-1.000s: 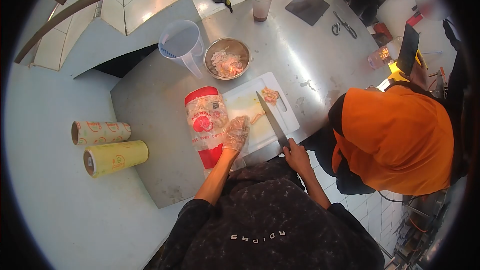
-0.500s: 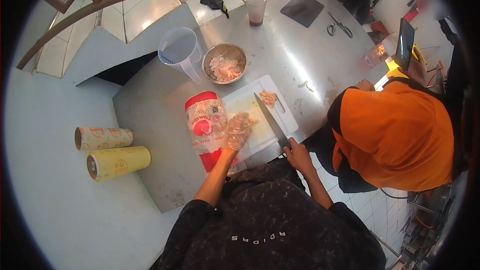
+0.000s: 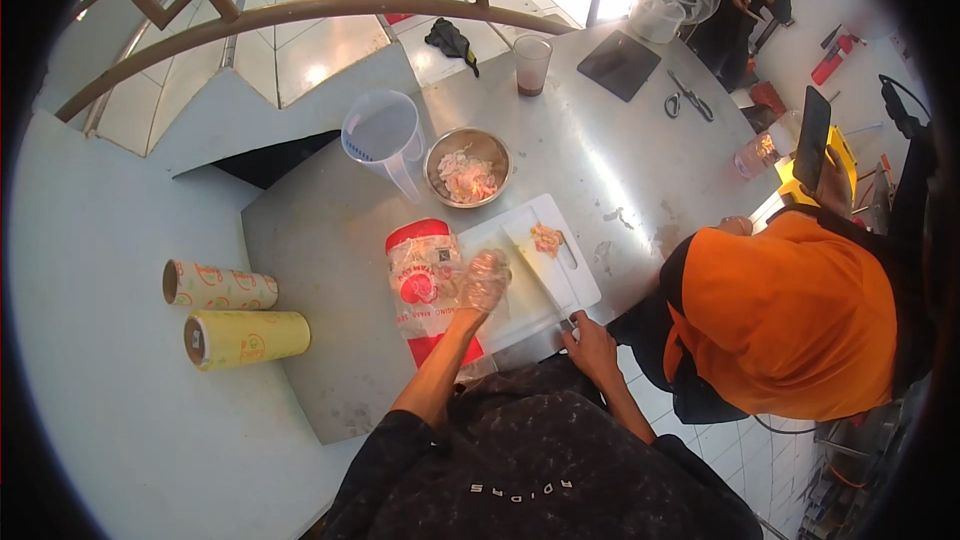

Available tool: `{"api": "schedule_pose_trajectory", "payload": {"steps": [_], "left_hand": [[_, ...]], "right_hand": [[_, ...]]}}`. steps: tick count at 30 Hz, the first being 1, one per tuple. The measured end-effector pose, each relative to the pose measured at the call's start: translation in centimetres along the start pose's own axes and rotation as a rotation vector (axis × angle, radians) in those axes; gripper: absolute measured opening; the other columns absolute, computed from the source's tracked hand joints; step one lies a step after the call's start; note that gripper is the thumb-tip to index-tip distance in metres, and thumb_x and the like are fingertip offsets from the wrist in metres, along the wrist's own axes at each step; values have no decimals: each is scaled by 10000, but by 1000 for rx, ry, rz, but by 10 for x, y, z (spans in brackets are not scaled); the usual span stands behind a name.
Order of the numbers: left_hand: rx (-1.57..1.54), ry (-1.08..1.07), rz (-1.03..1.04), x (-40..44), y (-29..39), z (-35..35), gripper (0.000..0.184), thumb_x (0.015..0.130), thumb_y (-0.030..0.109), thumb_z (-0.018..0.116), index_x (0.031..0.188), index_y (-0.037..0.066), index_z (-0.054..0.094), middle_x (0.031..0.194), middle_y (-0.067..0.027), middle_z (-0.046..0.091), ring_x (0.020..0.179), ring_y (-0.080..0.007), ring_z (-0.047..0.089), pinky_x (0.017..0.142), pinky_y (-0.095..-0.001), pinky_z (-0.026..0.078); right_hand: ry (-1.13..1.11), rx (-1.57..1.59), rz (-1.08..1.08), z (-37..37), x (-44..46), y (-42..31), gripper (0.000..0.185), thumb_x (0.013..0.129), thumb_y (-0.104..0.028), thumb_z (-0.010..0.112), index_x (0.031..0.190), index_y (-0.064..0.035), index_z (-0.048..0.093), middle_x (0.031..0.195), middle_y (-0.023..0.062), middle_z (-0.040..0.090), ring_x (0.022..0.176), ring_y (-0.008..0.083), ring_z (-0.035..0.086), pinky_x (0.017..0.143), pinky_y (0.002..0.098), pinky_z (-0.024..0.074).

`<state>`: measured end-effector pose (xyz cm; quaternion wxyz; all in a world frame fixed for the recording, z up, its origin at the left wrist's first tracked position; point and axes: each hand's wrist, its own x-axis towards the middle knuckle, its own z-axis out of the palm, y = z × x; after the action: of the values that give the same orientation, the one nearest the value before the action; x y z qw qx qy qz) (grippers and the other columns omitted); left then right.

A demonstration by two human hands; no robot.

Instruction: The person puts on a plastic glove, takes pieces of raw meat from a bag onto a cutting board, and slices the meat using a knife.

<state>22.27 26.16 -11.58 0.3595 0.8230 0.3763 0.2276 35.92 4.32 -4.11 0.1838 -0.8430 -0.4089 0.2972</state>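
Note:
My left hand (image 3: pixel 485 280), in a clear plastic glove, is closed over the left part of the white cutting board (image 3: pixel 510 325). Whatever its curled fingers hold is hidden. My right hand (image 3: pixel 592 348) grips a knife (image 3: pixel 541 280) by its handle, at the board's near edge. The blade slants across the board, pointing away and left. Beyond the blade lies a small heap of chopped raw meat (image 3: pixel 546 239). A printed red-and-clear plastic meat bag (image 3: pixel 420 285) lies left of my left hand, close against it. Behind the board, a metal bowl (image 3: pixel 468 168) contains pale pink meat pieces.
A plastic measuring jug (image 3: pixel 383 132) stands left of the bowl. Farther back are a cup (image 3: pixel 532 66), a dark flat square (image 3: pixel 619 65) and scissors (image 3: pixel 688 97). Two printed rolls (image 3: pixel 247 340) lie at left. A person in an orange head covering (image 3: pixel 785 315) is close on my right.
The view has shifted, so the table sits lower in the picture. My left hand has curled, and the meat scrap beside its fingers no longer shows. The knife stays in my right hand.

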Motion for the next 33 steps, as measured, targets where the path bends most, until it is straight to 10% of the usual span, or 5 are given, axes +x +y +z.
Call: {"api": "schedule_pose_trajectory", "payload": {"steps": [12, 19, 27, 30, 33], "left_hand": [[-38, 341, 40, 101, 12, -93, 305, 839, 188, 669, 1112, 53, 661, 1077, -133, 672, 973, -289, 644, 886, -385, 502], [-91, 407, -476, 91, -39, -59, 579, 820, 380, 730, 1274, 67, 554, 1206, -188, 616, 1072, -331, 609, 933, -397, 483], [-152, -17, -800, 108, -10, -93, 722, 843, 542, 626, 1329, 18, 528, 1296, -259, 564, 1219, -388, 538, 1011, -434, 424], [64, 435, -554, 100, -40, -60, 488, 836, 487, 659, 931, 9, 633, 925, -234, 651, 875, -405, 618, 781, -485, 474], [-20, 255, -674, 96, -32, -73, 576, 858, 482, 636, 1167, -4, 619, 1095, -226, 651, 1037, -356, 619, 901, -439, 471]], "right_hand": [[8, -181, -262, 23, 39, -25, 401, 742, -188, 738, 1067, -88, 527, 925, 128, 611, 865, 341, 616, 730, 473, 496], [-87, -242, -148, 12, 55, -46, 400, 773, -211, 736, 1079, -71, 522, 961, 135, 620, 897, 336, 619, 753, 475, 491], [243, 177, -168, -6, 119, -95, 339, 836, -217, 692, 1089, -34, 558, 1017, 142, 627, 957, 306, 630, 796, 440, 495], [275, 222, -65, -6, 138, -97, 406, 847, -229, 676, 1164, -11, 544, 1092, 176, 615, 1012, 346, 602, 843, 462, 474], [480, 166, 33, 0, 150, -84, 509, 876, -282, 644, 1268, 7, 497, 1177, 225, 591, 1088, 416, 555, 910, 509, 435]]}}
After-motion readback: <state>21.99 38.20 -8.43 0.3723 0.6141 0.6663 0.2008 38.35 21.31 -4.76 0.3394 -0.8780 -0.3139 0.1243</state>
